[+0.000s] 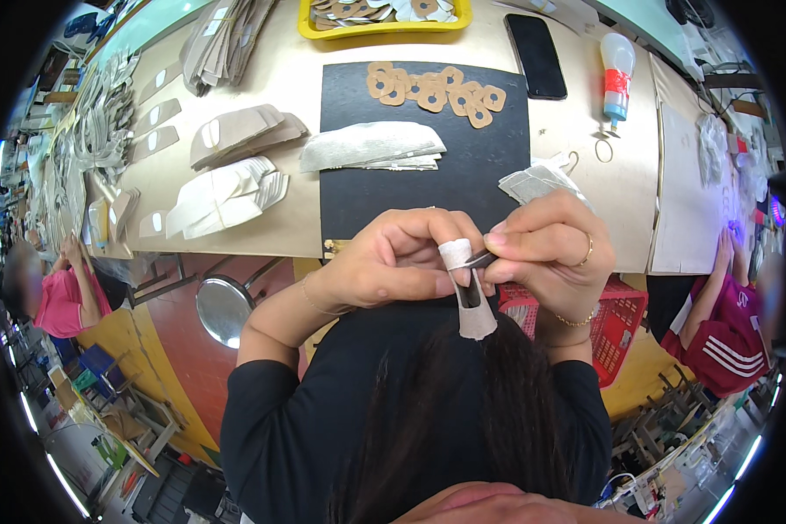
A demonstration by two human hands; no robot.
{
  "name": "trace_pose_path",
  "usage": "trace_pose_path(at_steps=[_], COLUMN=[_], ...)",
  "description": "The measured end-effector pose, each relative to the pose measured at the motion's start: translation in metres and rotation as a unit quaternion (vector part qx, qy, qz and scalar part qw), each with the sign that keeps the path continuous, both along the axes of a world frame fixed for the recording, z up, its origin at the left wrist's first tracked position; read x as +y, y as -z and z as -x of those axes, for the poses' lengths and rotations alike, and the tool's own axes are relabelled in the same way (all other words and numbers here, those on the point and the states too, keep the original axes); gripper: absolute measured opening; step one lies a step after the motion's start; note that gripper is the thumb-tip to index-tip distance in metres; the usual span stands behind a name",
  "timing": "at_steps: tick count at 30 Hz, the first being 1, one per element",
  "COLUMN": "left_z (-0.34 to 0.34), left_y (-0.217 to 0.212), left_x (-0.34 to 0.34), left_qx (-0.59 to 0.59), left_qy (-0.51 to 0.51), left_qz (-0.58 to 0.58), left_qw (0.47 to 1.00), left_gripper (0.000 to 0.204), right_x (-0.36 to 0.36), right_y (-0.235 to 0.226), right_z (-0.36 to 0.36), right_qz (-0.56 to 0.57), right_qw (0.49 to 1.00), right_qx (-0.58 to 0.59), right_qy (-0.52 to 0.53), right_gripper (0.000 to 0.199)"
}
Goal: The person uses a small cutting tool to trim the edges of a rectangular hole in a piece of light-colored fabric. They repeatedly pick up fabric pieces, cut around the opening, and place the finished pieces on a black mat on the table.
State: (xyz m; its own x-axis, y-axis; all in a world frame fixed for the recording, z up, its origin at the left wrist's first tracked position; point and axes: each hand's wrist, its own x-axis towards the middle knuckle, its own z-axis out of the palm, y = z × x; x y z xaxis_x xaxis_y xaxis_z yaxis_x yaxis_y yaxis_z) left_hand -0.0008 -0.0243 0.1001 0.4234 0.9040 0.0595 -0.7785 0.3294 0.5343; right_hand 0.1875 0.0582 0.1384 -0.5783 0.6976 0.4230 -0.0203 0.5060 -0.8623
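Strip (479, 327), pale w/ slot, lies btwn both hands, long axis running roughly near-to-far. L hand (400, 260) has fingers closed on its far end; R hand (557, 249) fingers pinch dark piece (479, 260) at its R edge.

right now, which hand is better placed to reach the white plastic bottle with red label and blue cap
Probably the right hand: it is nearer the bottle. It pinches a dark narrow piece, though; the left hand holds the pale slotted strip.
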Motion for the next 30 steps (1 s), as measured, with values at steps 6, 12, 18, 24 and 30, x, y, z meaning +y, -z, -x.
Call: trace_pose_path(at_steps=[6,12,18,24,30], left_z=[0.002,0.001,0.002,0.003,0.008], left_y=[0.000,0.000,-0.004,-0.012,-0.009], left_x=[0.001,-0.002,-0.002,-0.005,-0.005], left_qx=[0.004,0.000,0.001,0.063,0.024], left_qy=[0.014,0.018,0.025,0.012,0.055], left_qz=[0.000,0.013,0.022,0.053,0.037], left_qw=[1.000,1.000,0.999,0.997,0.998], left_gripper=[0.018,0.018,0.022,0.018,0.029], right_x=[-0.001,-0.003,-0.001,-0.002,-0.001], right_y=[0.000,-0.002,-0.003,-0.007,-0.010], right_z=[-0.002,-0.003,-0.003,-0.004,-0.008], right_qz=[-0.031,-0.054,-0.056,-0.061,-0.086], right_qw=[0.999,0.998,0.998,0.998,0.995], right_qx=[-0.006,-0.024,-0.018,-0.028,-0.050], right_qy=[0.015,0.030,0.027,0.020,0.010], right_gripper=[0.025,0.025,0.025,0.025,0.027])
